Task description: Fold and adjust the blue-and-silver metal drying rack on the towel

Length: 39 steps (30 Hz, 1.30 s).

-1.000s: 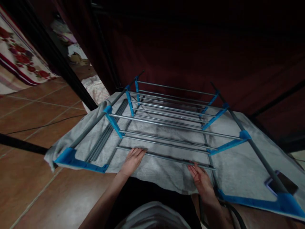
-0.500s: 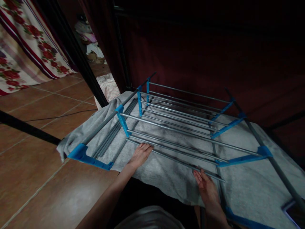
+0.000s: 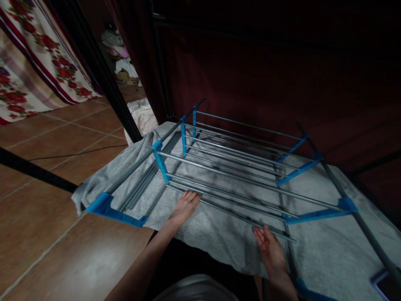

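Note:
A shoe-rack-like frame of grey metal tubes [image 3: 232, 170] with blue plastic brackets [image 3: 161, 164] lies on a grey cloth. Along its near side runs a loose grey metal rod [image 3: 225, 210], its left end by a blue bracket and its right end over a side tube. My left hand [image 3: 185, 205] is closed over the rod near that left end, palm down. Toward the other end, my right hand [image 3: 270, 247] is turned partly palm up. Its fingers are stretched out and slightly apart, close against the rod; whether they touch it is hard to tell.
Several spare grey rods [image 3: 150, 173] lie on the grey cloth [image 3: 213, 246] at left. A phone-like dark object [image 3: 387, 284] is at the lower right edge. Black posts [image 3: 106, 75] stand at left, before a dark red curtain [image 3: 250, 75]. A cable [image 3: 78, 153] crosses the tiled floor.
My right hand has shifted slightly down, and the rod's right end sits a little lower. My left hand has barely moved. The view has shifted slightly.

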Motion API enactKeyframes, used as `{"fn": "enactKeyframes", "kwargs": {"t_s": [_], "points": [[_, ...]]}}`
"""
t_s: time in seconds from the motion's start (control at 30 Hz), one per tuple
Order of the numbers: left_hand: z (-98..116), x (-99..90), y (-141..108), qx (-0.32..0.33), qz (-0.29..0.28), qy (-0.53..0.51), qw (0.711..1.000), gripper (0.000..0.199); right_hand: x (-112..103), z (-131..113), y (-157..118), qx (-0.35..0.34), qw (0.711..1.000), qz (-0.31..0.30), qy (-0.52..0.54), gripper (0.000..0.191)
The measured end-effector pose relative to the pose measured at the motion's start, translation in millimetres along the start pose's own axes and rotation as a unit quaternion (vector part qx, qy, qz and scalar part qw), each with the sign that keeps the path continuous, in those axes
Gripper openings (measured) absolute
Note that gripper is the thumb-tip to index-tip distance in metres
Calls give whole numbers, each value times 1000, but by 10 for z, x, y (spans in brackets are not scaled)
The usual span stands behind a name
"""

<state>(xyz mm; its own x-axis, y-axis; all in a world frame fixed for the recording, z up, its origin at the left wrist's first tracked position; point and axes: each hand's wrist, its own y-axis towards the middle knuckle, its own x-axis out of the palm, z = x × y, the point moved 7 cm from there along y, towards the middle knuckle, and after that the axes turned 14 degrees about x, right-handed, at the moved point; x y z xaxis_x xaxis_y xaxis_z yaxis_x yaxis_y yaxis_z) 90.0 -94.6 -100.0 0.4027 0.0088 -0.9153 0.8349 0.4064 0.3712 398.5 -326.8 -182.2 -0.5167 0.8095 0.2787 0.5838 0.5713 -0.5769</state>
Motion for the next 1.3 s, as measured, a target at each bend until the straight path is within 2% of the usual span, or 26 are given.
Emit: {"fn": "enactKeyframes", "kwargs": {"t_s": [0.1, 0.27, 0.47, 0.73, 0.87, 1.17, 1.3], "points": [[8, -18, 7, 2, 2, 0, 1000, 32, 12, 10, -10, 28, 999, 39, 20, 35], [21, -31, 21, 12, 12, 20, 1000, 30, 92, -20, -32, 30, 998, 22, 46, 38], [-24, -30, -2, 31, 42, 28, 998, 32, 212, -78, -113, 45, 995, 32, 85, 48], [-161, 0, -28, 89, 78, 67, 991, 36, 343, -124, -129, 20, 994, 25, 103, 44], [-182, -14, -31, 103, 91, 96, 986, 38, 401, -127, -132, 27, 993, 16, 118, 50], [-175, -57, -22, 118, 103, 88, 984, 42, 545, -378, -234, 4, 992, 9, 127, 52], [-175, -64, -32, 120, 101, 87, 984, 43, 612, -534, -301, -35, 994, -3, 103, 48]]}}
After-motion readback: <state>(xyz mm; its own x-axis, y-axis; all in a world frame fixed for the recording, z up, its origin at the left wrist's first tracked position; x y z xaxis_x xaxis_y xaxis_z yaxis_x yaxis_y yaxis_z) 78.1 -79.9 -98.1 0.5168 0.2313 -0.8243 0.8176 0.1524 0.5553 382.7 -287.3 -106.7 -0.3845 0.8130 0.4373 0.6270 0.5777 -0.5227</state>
